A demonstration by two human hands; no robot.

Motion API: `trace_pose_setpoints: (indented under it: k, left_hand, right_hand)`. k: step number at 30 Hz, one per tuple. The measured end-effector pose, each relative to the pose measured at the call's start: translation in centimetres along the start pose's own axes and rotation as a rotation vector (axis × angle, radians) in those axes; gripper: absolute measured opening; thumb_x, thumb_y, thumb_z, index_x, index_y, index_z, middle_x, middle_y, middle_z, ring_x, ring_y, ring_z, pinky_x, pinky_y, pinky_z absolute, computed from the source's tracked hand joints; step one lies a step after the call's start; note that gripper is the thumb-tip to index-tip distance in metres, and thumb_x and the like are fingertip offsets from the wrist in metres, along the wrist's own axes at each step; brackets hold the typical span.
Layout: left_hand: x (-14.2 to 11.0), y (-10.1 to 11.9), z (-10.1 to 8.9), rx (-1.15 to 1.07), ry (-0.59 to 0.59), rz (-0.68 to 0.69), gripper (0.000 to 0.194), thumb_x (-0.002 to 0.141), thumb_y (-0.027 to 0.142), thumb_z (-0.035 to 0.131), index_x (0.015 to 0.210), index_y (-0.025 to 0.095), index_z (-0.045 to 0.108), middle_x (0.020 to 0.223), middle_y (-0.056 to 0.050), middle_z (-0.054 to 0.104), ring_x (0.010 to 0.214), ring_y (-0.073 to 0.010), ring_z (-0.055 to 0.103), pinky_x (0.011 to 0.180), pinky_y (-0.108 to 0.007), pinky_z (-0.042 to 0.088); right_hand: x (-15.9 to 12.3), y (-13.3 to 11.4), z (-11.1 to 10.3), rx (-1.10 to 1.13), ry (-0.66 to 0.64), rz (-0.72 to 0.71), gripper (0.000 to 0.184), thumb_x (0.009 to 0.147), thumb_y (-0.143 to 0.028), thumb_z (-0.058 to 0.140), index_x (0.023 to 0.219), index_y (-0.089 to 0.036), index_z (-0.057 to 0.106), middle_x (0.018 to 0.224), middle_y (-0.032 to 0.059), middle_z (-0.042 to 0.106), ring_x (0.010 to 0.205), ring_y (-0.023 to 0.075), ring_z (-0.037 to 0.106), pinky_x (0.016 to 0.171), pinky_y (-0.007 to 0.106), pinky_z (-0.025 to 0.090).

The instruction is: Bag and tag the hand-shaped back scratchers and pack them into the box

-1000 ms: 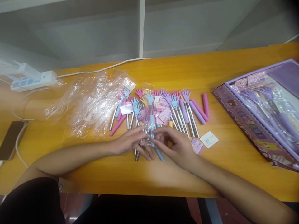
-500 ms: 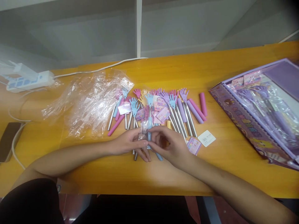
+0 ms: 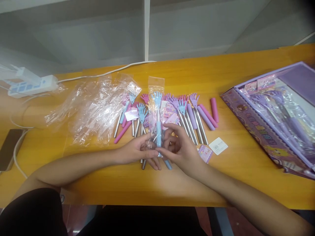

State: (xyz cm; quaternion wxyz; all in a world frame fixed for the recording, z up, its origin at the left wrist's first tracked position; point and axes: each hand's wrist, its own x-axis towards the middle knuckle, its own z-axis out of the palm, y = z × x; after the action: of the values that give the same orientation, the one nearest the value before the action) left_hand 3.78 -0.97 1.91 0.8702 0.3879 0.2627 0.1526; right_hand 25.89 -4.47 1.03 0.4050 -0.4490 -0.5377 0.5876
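Observation:
A light-blue back scratcher (image 3: 158, 131) lies inside a clear plastic bag (image 3: 156, 82), its hand-shaped head towards the far side. My left hand (image 3: 141, 150) is closed on the lower left of the bagged back scratcher, thumb on top. From the right, my right hand (image 3: 180, 147) pinches the same lower end with thumb and fingers. Around and beneath them lie loose back scratchers, among them a blue one (image 3: 142, 113) at the left and a purple one (image 3: 194, 100) at the right. Printed cards (image 3: 169, 113) lie among them.
Crumpled clear bags (image 3: 95, 111) are heaped at the left. A purple display box (image 3: 261, 127) with bagged back scratchers stands at the right. A white card (image 3: 218, 146) and a pink tube (image 3: 214, 110) lie nearer. A power strip (image 3: 34, 86) and a phone (image 3: 11, 147) sit far left.
The bag, bunched around the handle before, now stretches up past the blue head. My right fingers have spread a little. The loose back scratchers have stayed put.

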Motion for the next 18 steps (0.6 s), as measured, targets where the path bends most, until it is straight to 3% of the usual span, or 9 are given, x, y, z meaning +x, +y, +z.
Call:
trace_pose_setpoints:
  k: [7,13,18]
  left_hand:
    - [-0.09,-0.21,0.15,0.024,0.024,0.014,0.047,0.093,0.033,0.084,0.124,0.017,0.053,0.107,-0.011,0.076,0.089,-0.0260,0.084,0.075,-0.034,0.069]
    - [0.09,-0.69,-0.16,0.008,0.016,0.014,0.048,0.095,0.029,0.082,0.131,0.018,0.052,0.105,-0.010,0.079,0.086,-0.0244,0.085,0.077,-0.034,0.070]
    - [0.23,-0.87,-0.54,0.025,-0.001,-0.002,0.061,0.094,0.031,0.084,0.142,0.018,0.047,0.100,-0.010,0.081,0.086,-0.0257,0.085,0.079,-0.035,0.070]
  right_hand:
    - [0.14,-0.01,-0.09,-0.035,-0.026,0.001,0.072,0.090,-0.038,0.085,0.147,-0.031,0.042,0.091,-0.0034,0.058,0.071,0.0123,0.060,0.059,0.024,0.051]
    - [0.14,0.17,-0.09,-0.050,-0.080,0.038,0.051,0.091,-0.037,0.082,0.134,-0.026,0.056,0.085,-0.0036,0.061,0.070,0.0123,0.059,0.062,0.026,0.050]
    - [0.25,-0.16,-0.17,-0.043,-0.078,0.060,0.047,0.089,-0.046,0.085,0.123,-0.023,0.062,0.080,-0.0032,0.062,0.067,0.0122,0.057,0.060,0.027,0.049]
